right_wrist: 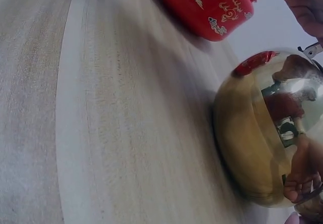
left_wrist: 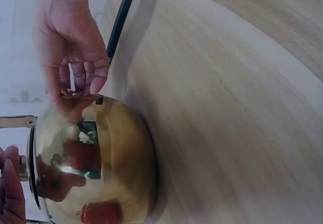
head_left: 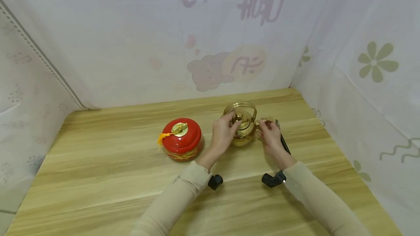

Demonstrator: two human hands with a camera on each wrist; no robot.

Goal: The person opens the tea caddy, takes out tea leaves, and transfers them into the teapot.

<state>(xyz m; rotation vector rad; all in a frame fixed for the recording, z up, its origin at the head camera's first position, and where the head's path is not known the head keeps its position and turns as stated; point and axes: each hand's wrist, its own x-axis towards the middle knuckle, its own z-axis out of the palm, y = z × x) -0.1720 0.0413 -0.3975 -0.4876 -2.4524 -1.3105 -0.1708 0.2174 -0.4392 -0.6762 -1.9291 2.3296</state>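
Observation:
A shiny gold kettle (head_left: 244, 136) with a hoop handle (head_left: 241, 105) stands on the wooden table. My left hand (head_left: 224, 131) is at its top, thumb and fingers pinching the lid knob (head_left: 239, 117). On the kettle's right side, my right hand (head_left: 271, 137) pinches the short spout (head_left: 257, 123). In the left wrist view, the right hand (left_wrist: 75, 42) hangs over the spout side, and the spout itself is mostly hidden. The right wrist view shows the kettle's rounded wall (right_wrist: 247, 133) with both hands mirrored in it.
Left of the kettle sits a red lidded jar (head_left: 182, 141) with a gold medallion and yellow tassel (head_left: 162, 137). A slim black stick-like object (head_left: 284, 144) lies right of the right hand. Printed cloth (head_left: 131, 46) hangs behind the wooden table (head_left: 108, 177) and along its sides.

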